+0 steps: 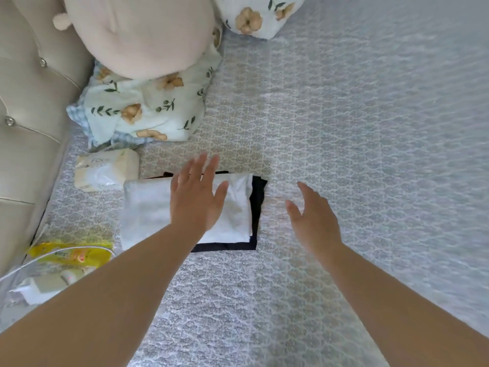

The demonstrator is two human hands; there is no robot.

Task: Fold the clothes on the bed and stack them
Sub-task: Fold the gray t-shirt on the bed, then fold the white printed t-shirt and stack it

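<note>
Fingers (206, 168) of the left hand (195, 200) are spread straight and hold nothing, over the folded white garment (148, 207), though whether the palm touches the cloth I cannot tell. Under those fingers the white garment lies stacked on a folded black garment (258, 205), whose edges show beyond the fingertips and toward the right hand (315, 221); that hand, its fingers loosely extended and empty, is just beside the stack over the patterned bed (344, 128). Beyond the left fingertips sit a tissue pack (105, 168) and a floral pillow (148, 112).
</note>
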